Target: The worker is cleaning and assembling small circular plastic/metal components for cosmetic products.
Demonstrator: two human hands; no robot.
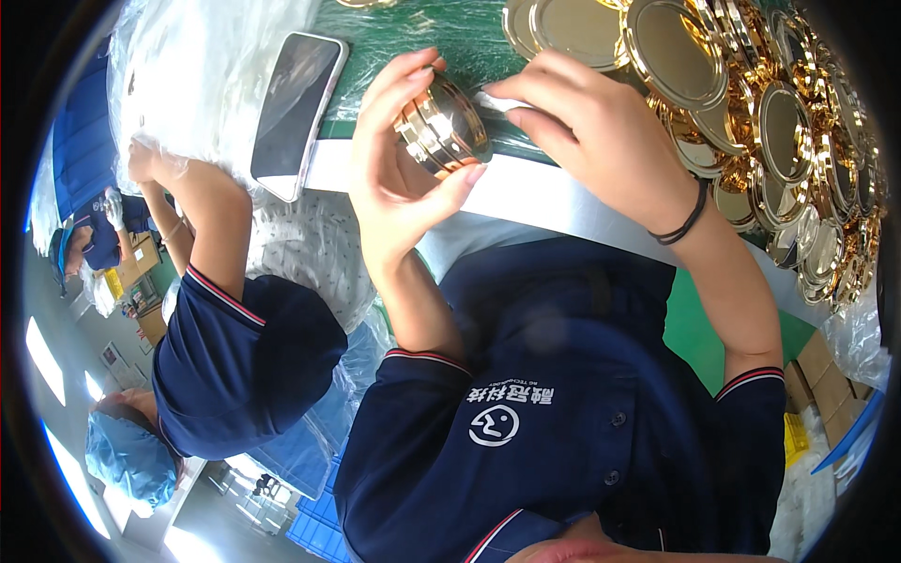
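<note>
My left hand (399,174) is closed around a shiny gold round lid (443,127), thumb on its lower edge and fingers along the other side. The lid is tilted, so its ridged gold rim shows. Close beside it, my right hand (601,127) pinches a small white wad (496,101) that looks like cloth or tissue. The wad's tip is at the lid's edge; whether they touch I cannot tell. A heap of similar gold round lids (676,52) lies just beyond and to the right of my right hand.
A phone (298,113) lies left of my left hand, near clear plastic film (202,66). Green plastic-covered worktop (422,28) stretches behind my hands, with a pale front edge (526,192). At left, a co-worker in a blue cap (131,460) reaches into the film. Cardboard boxes (831,385) stand lower right.
</note>
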